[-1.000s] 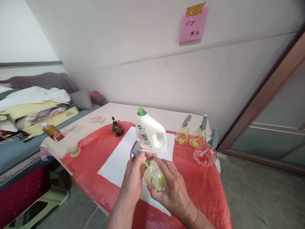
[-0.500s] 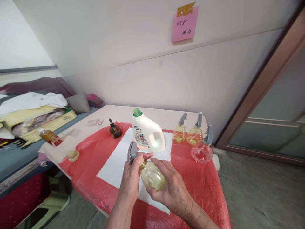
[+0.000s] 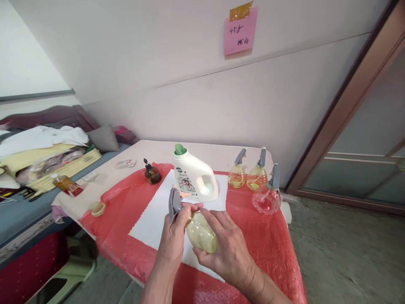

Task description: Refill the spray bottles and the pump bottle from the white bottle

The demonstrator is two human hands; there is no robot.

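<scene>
A pale yellow-green spray bottle (image 3: 201, 234) with a grey trigger head is tilted between my two hands, above a white cloth (image 3: 152, 223). My left hand (image 3: 176, 230) is closed round its neck, just below the trigger. On the bottle's body, my right hand (image 3: 226, 242) grips from the right side, thumb under and fingers over. Just beyond my hands stands a large white jug (image 3: 196, 177) with a green piece in its mouth and a printed label.
Three more spray bottles, two yellowish (image 3: 237, 175) and one pink (image 3: 266, 200), stand at the right on red plastic sheeting (image 3: 262, 249). A dark pump bottle (image 3: 152, 174), a round lid (image 3: 97, 209) and an amber bottle (image 3: 67, 185) are at the left.
The camera view has shifted slightly. Both hands keep their hold on the spray bottle, which has turned a little in them; the other things stay in place.
</scene>
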